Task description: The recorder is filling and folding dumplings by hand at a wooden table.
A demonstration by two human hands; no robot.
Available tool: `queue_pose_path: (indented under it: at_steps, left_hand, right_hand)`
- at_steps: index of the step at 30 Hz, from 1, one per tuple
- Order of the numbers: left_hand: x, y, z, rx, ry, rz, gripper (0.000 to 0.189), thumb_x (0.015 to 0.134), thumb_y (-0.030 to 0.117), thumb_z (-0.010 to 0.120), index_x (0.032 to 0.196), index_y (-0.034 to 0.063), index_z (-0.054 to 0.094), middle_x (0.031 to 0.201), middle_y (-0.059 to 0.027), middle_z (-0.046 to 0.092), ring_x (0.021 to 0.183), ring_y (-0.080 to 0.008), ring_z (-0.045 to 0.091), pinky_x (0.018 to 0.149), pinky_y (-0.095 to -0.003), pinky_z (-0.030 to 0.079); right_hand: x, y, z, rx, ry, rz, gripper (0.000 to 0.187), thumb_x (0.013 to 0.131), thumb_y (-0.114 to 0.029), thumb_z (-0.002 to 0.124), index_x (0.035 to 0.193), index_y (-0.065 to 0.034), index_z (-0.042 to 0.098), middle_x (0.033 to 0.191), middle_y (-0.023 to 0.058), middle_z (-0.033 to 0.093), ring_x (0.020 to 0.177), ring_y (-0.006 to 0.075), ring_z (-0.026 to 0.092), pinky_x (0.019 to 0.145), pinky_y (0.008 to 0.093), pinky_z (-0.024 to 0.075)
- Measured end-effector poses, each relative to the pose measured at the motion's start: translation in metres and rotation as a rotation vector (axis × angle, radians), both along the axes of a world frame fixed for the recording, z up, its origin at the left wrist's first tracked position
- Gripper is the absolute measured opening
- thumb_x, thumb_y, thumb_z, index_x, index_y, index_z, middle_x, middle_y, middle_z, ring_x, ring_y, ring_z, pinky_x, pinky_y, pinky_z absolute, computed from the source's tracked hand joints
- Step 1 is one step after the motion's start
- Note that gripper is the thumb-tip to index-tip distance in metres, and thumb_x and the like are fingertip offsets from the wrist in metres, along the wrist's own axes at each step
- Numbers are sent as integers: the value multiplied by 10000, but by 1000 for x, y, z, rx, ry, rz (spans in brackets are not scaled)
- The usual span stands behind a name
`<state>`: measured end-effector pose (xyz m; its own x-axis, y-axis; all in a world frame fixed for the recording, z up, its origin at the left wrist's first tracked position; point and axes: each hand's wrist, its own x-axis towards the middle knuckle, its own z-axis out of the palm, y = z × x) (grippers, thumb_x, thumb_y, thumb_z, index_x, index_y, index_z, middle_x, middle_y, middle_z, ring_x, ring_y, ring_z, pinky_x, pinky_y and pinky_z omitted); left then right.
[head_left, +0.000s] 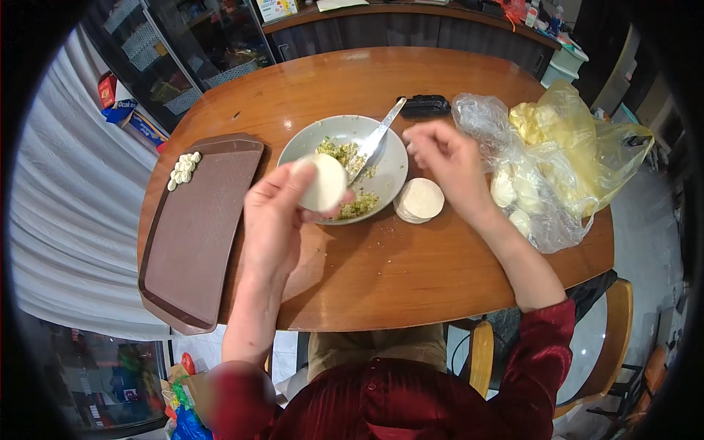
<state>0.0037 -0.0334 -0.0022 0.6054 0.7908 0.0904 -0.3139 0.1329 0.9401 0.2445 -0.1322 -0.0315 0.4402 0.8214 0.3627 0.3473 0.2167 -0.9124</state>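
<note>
My left hand [280, 203] holds a round dough wrapper [322, 183] over the near left rim of a grey bowl [393, 159]. Chopped green and pale filling [360, 203] lies in the bowl. A flat metal spatula or knife [379, 135] leans in it, its upper end over the far right rim. My right hand [443, 151] hovers just right of the bowl, fingers curled; whether they grip anything is unclear. Below it, on the wooden table, a stack of round wrappers [421, 199] stands beside the bowl.
A brown tray [201, 236] at the left bears small white folded dough pieces [184, 169] in its far corner. At the right lie clear plastic bags [542, 192] with pale lumps and a yellow plastic bag [572, 148]. A black plastic object [426, 106] sits behind the bowl.
</note>
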Motion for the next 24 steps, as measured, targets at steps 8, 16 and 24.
queue_pose_path:
  at_steps: [8,16,24]
  left_hand:
    - [-11,27,3,-101,-189,219,294,1009,-37,484,1278,-138,545,1267,-246,657,1206,-345,679,1009,-358,624]
    - [-11,34,-1,-99,-235,238,414,931,-135,469,1345,-152,484,1358,-271,598,1318,-374,597,1083,-372,586]
    - [-14,32,1,-104,-258,259,417,925,-133,474,1341,-146,481,1360,-261,603,1315,-374,600,1088,-389,583]
  right_hand:
    - [46,58,0,-254,216,-127,262,967,-280,746,1054,-34,712,868,-30,599,728,42,495,552,210,379]
    - [62,95,1,-142,477,203,208,940,-252,787,1031,-69,749,738,-75,532,587,-7,395,448,169,243]
    - [-7,60,34,3,-89,229,297,1034,-258,643,994,23,730,809,53,701,690,114,635,656,278,515]
